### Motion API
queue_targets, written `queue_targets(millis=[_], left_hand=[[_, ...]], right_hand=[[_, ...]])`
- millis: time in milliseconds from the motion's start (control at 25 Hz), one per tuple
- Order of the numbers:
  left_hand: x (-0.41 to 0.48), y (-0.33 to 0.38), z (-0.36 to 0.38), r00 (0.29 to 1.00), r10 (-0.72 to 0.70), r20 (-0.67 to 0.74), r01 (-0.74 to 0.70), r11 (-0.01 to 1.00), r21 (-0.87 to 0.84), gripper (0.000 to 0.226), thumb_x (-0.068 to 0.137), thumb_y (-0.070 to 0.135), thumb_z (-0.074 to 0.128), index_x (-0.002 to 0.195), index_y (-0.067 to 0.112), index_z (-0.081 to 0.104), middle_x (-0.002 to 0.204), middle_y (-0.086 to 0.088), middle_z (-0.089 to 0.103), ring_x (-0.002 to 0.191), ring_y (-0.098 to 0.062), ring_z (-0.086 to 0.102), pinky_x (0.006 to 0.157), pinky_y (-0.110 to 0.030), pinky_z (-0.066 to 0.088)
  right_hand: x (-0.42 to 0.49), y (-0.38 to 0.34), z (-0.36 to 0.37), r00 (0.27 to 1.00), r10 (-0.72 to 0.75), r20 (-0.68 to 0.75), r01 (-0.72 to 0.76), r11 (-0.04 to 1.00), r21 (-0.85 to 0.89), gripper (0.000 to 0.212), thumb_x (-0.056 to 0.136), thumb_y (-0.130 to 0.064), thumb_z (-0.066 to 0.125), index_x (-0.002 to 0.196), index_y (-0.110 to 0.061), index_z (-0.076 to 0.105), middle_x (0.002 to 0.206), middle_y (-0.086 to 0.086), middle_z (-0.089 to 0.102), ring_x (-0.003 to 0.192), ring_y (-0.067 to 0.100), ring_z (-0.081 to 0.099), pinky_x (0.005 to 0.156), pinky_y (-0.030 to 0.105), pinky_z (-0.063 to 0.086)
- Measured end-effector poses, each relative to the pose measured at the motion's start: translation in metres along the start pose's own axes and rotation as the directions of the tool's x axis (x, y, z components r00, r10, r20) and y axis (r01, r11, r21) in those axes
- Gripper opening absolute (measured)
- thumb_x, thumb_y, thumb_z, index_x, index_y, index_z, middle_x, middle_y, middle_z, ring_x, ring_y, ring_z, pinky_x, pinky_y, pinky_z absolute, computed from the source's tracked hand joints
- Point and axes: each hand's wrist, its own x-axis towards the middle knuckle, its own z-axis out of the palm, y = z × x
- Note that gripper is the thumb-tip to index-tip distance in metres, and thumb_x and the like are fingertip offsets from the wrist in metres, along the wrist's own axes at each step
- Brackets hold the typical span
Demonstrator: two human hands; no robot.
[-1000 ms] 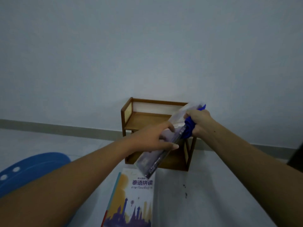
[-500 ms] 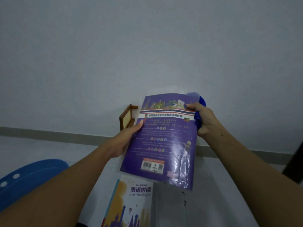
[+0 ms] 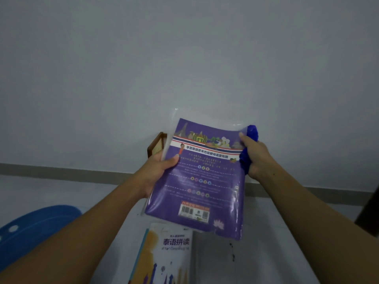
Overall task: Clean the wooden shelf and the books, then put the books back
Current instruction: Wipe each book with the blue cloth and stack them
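I hold a purple book [image 3: 200,181] in clear plastic wrap up in front of me, its back cover facing me. My left hand [image 3: 155,173] grips its left edge, thumb on the cover. My right hand [image 3: 256,156] pinches the top right corner with its thumb and also clutches a bunched blue cloth [image 3: 249,148]. The wooden shelf [image 3: 156,143] stands against the wall behind the book; only its top left corner shows. A second book [image 3: 168,257] with a white and yellow cover lies flat on the floor below.
A blue mat [image 3: 30,228] lies on the pale floor at the lower left. A grey skirting strip [image 3: 61,174] runs along the white wall. Something dark cuts in at the right edge [image 3: 369,212]. Small dark specks [image 3: 232,254] mark the floor.
The purple book turned from edge-on to back cover facing me and rose in front of the shelf, hiding most of it. My left hand shifted to the book's left edge.
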Motion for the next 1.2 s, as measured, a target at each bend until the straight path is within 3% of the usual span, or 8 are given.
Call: queue_targets(millis=[160, 240, 320, 560, 760, 880, 1040, 1200], left_hand=[[-0.001, 0.007, 0.0, 0.992, 0.119, -0.041, -0.119, 0.993, 0.004, 0.038, 0.089, 0.032, 0.059, 0.123, 0.018, 0.052, 0.103, -0.008, 0.071, 0.088, -0.026, 0.072, 0.063, -0.033, 0.058], [-0.005, 0.011, 0.0, 0.99, 0.132, -0.051, -0.132, 0.991, 0.005, 0.037, 0.089, 0.033, 0.058, 0.122, 0.017, 0.053, 0.102, -0.007, 0.072, 0.087, -0.026, 0.072, 0.061, -0.032, 0.058], [-0.008, 0.013, 0.001, 0.991, 0.127, -0.031, -0.127, 0.992, -0.004, 0.033, 0.09, 0.033, 0.056, 0.119, 0.017, 0.054, 0.099, -0.007, 0.073, 0.085, -0.025, 0.073, 0.06, -0.031, 0.058], [-0.011, 0.014, 0.013, 0.991, 0.124, 0.043, -0.125, 0.992, 0.012, 0.034, 0.096, 0.038, 0.046, 0.119, 0.016, 0.056, 0.108, -0.015, 0.069, 0.09, -0.029, 0.07, 0.072, -0.035, 0.058], [-0.011, 0.016, 0.01, 0.983, 0.174, -0.065, -0.179, 0.979, -0.099, 0.035, 0.099, 0.031, 0.042, 0.123, 0.011, 0.057, 0.097, -0.013, 0.069, 0.075, -0.02, 0.07, 0.059, -0.029, 0.057], [-0.012, 0.016, 0.003, 0.984, 0.154, -0.089, -0.161, 0.984, -0.074, 0.033, 0.097, 0.034, 0.045, 0.119, 0.013, 0.057, 0.095, -0.008, 0.071, 0.076, -0.019, 0.071, 0.058, -0.028, 0.056], [-0.012, 0.012, 0.004, 0.986, 0.128, -0.11, -0.137, 0.987, -0.08, 0.034, 0.095, 0.038, 0.048, 0.117, 0.014, 0.057, 0.096, -0.007, 0.072, 0.078, -0.02, 0.072, 0.061, -0.03, 0.057], [-0.009, 0.01, 0.008, 0.973, 0.154, -0.171, -0.182, 0.969, -0.165, 0.033, 0.096, 0.035, 0.048, 0.119, 0.015, 0.059, 0.101, -0.01, 0.071, 0.08, -0.021, 0.072, 0.064, -0.032, 0.058]], right_hand=[[0.001, 0.014, 0.014, 0.909, -0.415, -0.032, 0.393, 0.88, -0.267, 0.055, 0.093, -0.062, 0.035, 0.137, -0.028, 0.035, 0.121, 0.008, 0.06, 0.101, 0.021, 0.065, 0.082, 0.044, 0.054], [0.004, 0.021, 0.021, 0.858, -0.504, 0.098, 0.424, 0.589, -0.688, 0.064, 0.093, -0.065, 0.026, 0.149, -0.035, 0.018, 0.155, 0.006, 0.026, 0.14, 0.027, 0.031, 0.11, 0.064, 0.02], [0.005, 0.022, 0.03, 0.845, -0.501, 0.188, 0.387, 0.328, -0.862, 0.06, 0.099, -0.053, 0.02, 0.152, -0.032, 0.002, 0.161, -0.003, -0.01, 0.148, 0.021, -0.008, 0.109, 0.064, -0.008], [-0.01, 0.016, 0.069, 0.727, -0.438, 0.529, 0.588, 0.001, -0.809, 0.06, 0.101, -0.05, 0.016, 0.151, -0.033, -0.011, 0.158, -0.005, -0.022, 0.145, 0.017, -0.02, 0.11, 0.058, -0.015], [-0.013, 0.025, 0.043, 0.48, -0.323, 0.816, 0.757, -0.317, -0.571, 0.051, 0.1, -0.05, 0.014, 0.145, -0.046, -0.009, 0.155, -0.019, -0.02, 0.141, 0.004, -0.025, 0.113, 0.05, -0.021], [-0.003, 0.02, 0.02, 0.52, -0.413, 0.748, 0.697, -0.301, -0.651, 0.051, 0.098, -0.052, 0.01, 0.146, -0.048, -0.007, 0.156, -0.02, -0.016, 0.144, 0.005, -0.019, 0.114, 0.049, -0.019], [0.0, 0.02, 0.02, 0.72, -0.466, 0.515, 0.565, -0.038, -0.824, 0.053, 0.102, -0.048, 0.015, 0.15, -0.039, -0.003, 0.159, -0.011, -0.014, 0.146, 0.012, -0.015, 0.113, 0.052, -0.012], [-0.021, 0.043, 0.037, 0.56, -0.344, 0.754, 0.732, -0.222, -0.645, 0.055, 0.097, -0.053, 0.01, 0.147, -0.043, -0.012, 0.157, -0.013, -0.022, 0.143, 0.01, -0.025, 0.115, 0.052, -0.014]])
